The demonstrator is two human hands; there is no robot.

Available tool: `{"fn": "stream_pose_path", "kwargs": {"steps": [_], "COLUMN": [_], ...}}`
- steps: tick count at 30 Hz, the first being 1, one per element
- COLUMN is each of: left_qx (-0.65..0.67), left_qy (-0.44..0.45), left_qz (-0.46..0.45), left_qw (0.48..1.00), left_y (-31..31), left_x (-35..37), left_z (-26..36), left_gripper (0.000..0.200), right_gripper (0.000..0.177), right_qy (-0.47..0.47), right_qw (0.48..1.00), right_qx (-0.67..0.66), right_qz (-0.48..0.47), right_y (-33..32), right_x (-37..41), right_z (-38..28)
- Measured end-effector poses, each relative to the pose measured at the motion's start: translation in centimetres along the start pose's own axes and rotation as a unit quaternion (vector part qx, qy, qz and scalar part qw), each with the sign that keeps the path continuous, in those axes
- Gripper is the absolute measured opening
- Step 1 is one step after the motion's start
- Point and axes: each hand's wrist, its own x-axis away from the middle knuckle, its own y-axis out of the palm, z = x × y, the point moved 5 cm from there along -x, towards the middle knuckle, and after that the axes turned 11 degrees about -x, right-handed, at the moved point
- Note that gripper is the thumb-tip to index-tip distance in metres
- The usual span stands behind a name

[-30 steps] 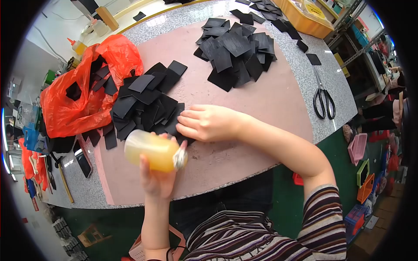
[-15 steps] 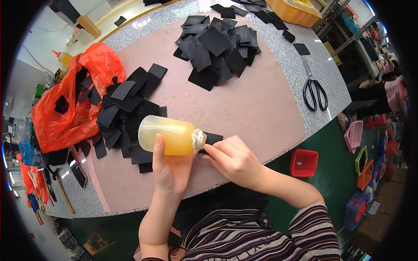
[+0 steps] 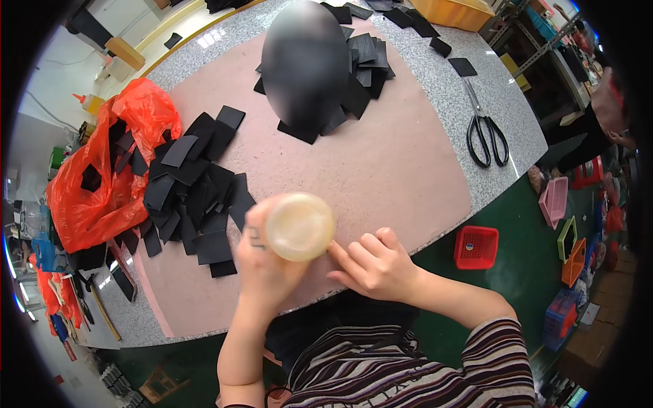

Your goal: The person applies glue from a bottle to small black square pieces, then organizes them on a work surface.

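Note:
My left hand (image 3: 262,265) is wrapped round a translucent plastic bottle (image 3: 300,228) of yellowish liquid. The bottle is tipped over with its round base facing me, so its neck and mouth are hidden. Close against the bottle's right side is my right hand (image 3: 373,264), its fingers curled and the index fingertip touching or just behind the bottle. Whatever lies under that fingertip is out of sight. Left of the bottle spreads a loose pile of thin black squares (image 3: 214,247); a second heap of black squares (image 3: 367,71) lies at the far side, partly covered by a blurred patch.
A pink mat (image 3: 401,163) covers much of the speckled table. An orange-red plastic bag (image 3: 88,211) with black pieces sits at left. Black-handled scissors (image 3: 487,139) lie at right, near a yellow bin (image 3: 452,13). A red basket (image 3: 476,247) is beyond the table edge.
My left hand has turned the bottle from lying sideways to base-up towards me. The black square beside its mouth is hidden now. My right hand has shifted slightly, its fingers more curled.

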Motion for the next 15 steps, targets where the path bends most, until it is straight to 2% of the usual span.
{"fn": "stream_pose_path", "kwargs": {"steps": [1, 2, 5, 6, 9, 10, 11, 13, 14, 15], "left_qx": [-0.030, 0.006, 0.033, 0.085, 0.002, -0.022, -0.079, 0.130, 0.175, 0.218], "left_qy": [-0.001, -0.037, 0.015, 0.012, 0.004, 0.010, 0.027, -0.106, -0.106, -0.106], "left_qz": [0.006, 0.015, 0.043, -0.002, -0.004, 0.027, 0.031, 0.088, 0.121, 0.156], "left_qw": [1.000, 0.999, 0.998, 0.996, 1.000, 0.999, 0.996, 0.982, 0.971, 0.957], "left_y": [-0.6, -1.0, -1.1, -0.3, -1.0, -1.9, -3.2, -5.0, -5.9, -6.8], "left_x": [-0.3, -0.3, 0.6, 0.9, 0.9, 0.5, 0.3, 1.1, 1.2, 1.3], "left_z": [-0.7, -1.4, 0.3, 1.2, -0.5, -1.8, -2.6, -5.5, -5.6, -5.5], "left_gripper": [0.056, 0.059, 0.062, 0.064, 0.055, 0.053, 0.061, 0.065, 0.069, 0.073], "right_gripper": [0.041, 0.039, 0.035, 0.034, 0.028, 0.027, 0.025, 0.024, 0.024, 0.024], "right_qy": [0.001, 0.000, 0.001, 0.002, 0.006, 0.018, 0.027, 0.127, 0.179, 0.181], "right_qw": [1.000, 1.000, 1.000, 1.000, 1.000, 0.999, 0.999, 0.980, 0.961, 0.958], "right_qx": [-0.005, -0.011, -0.010, -0.009, -0.016, -0.030, -0.044, -0.149, -0.205, -0.222], "right_qz": [0.010, 0.019, 0.014, 0.009, 0.002, 0.004, 0.006, 0.032, 0.041, -0.004], "right_y": [0.0, 0.0, 0.1, 0.1, 0.1, 0.1, 0.1, -1.3, -1.6, -0.8], "right_x": [0.0, 0.0, -0.2, -0.1, -0.3, -0.3, -0.5, -3.1, -4.1, -4.7], "right_z": [0.0, -0.1, -0.2, -0.3, 0.0, 0.1, 0.2, 2.3, 3.4, 4.1]}}
